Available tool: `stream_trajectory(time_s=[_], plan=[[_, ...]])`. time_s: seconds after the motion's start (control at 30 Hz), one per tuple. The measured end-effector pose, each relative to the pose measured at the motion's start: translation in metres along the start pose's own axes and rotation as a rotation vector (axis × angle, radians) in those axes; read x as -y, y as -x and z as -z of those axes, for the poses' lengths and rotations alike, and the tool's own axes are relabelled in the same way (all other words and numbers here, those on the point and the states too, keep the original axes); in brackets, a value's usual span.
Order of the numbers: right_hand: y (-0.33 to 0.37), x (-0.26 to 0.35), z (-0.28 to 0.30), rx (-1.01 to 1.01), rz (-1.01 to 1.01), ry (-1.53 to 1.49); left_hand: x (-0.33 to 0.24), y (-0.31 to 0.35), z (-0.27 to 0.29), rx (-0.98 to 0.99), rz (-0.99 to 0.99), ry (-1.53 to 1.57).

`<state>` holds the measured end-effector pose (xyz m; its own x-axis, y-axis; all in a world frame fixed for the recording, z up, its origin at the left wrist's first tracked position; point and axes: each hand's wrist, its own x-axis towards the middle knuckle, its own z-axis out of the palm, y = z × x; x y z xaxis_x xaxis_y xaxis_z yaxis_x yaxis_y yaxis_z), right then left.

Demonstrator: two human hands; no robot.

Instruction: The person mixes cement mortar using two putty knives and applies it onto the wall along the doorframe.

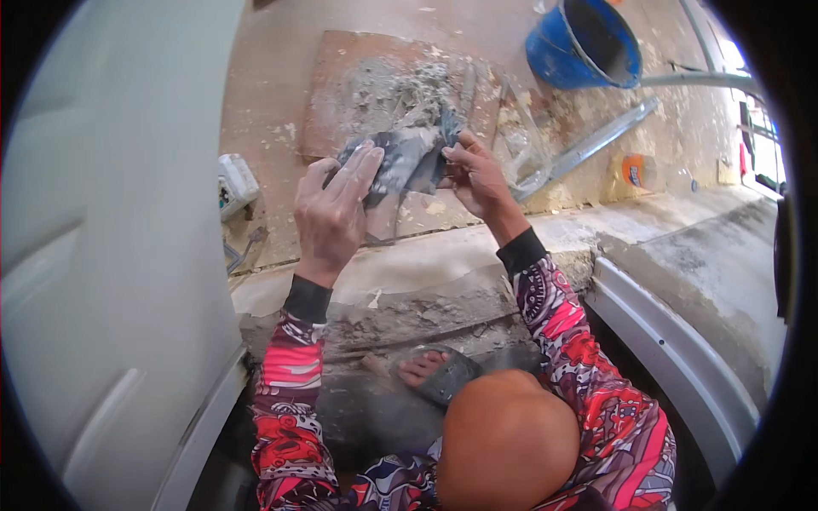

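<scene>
Both my hands hold a dark, crumpled plastic bag [405, 162] smeared with white powder, above the near edge of a brown board [336, 64]. My left hand [335, 204] is closed over the bag's left side, its fingers dusty and lying across the plastic. At the bag's upper right, my right hand [479, 177] pinches a gathered edge between thumb and fingers. Behind the bag, a heap of wet grey mortar [417, 89] spreads over the board. A flat greyish strip [383, 217] shows just under the bag; its kind is unclear.
A blue bucket [554, 51] stands at the far right. Nearer lie a metal channel [596, 140] and a clear bottle with an orange label [643, 173]. To the left are a white plastic container [237, 181] and a white door [128, 213]. A rough concrete step [409, 311] crosses in front of me.
</scene>
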<state>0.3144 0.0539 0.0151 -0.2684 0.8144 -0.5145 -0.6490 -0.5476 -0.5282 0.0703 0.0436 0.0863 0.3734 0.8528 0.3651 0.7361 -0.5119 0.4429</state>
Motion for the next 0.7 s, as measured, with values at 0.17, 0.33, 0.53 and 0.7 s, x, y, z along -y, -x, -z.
stream_trajectory(time_s=[0.17, 0.33, 0.53, 0.7], plan=[[0.002, 0.006, -0.046, 0.087, -0.052, 0.031, 0.012, 0.003, 0.054, -0.128, -0.050, 0.167], [0.008, -0.004, -0.071, 0.155, -0.143, -0.054, 0.022, 0.009, 0.079, -0.268, 0.289, 0.439], [0.013, -0.008, -0.096, 0.156, -0.272, -0.129, 0.005, -0.001, 0.118, -0.320, 0.262, 0.437], [0.027, -0.003, -0.141, 0.238, -0.320, -0.127, 0.009, 0.013, 0.116, -0.354, -0.053, 0.240]])
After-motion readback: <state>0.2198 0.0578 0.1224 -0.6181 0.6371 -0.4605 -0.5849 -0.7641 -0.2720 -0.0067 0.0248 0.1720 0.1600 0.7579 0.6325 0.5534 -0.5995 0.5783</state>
